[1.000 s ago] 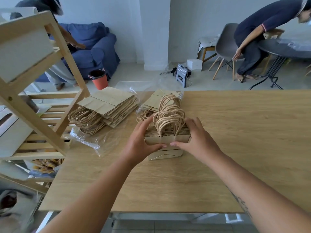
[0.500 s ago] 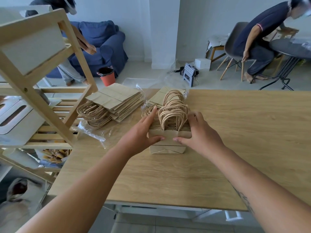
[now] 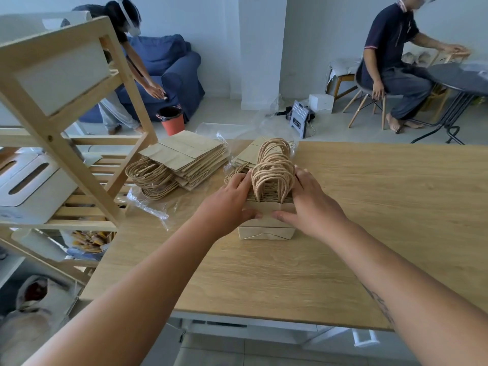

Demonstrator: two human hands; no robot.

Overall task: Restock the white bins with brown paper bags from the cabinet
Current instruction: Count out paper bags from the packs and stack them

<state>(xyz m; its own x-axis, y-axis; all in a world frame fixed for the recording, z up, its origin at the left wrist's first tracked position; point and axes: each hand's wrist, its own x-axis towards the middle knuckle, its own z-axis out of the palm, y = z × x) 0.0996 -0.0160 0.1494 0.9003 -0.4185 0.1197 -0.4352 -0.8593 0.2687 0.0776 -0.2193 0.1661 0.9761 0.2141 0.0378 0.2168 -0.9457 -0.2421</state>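
Head view shows a pale-walled room with a light tiled floor (image 3: 227,120); a blue armchair (image 3: 174,72) stands at the back left, a grey round table (image 3: 459,77) at the back right, each with a person beside it; a wide light-wood tabletop (image 3: 383,207) fills the middle, and a slatted wooden shelf unit (image 3: 66,143) stands against its left edge, holding a white bin (image 3: 29,186) with slot handles; on the tabletop, a bundle of brown paper bags (image 3: 266,228) stands on edge, rope handles (image 3: 273,170) arching upward, its long axis running away from the camera; the left hand (image 3: 229,204) and right hand (image 3: 311,204) press its two flanks, thumbs on the near face, fingers spread along the sides; a flat stack of bags (image 3: 184,157) lies to the far left on clear plastic wrap (image 3: 150,207), handles pointing toward the shelf; another flat pile (image 3: 250,154) sits behind the bundle, largely hidden by it; the shelf's lower contents are too cluttered to identify.
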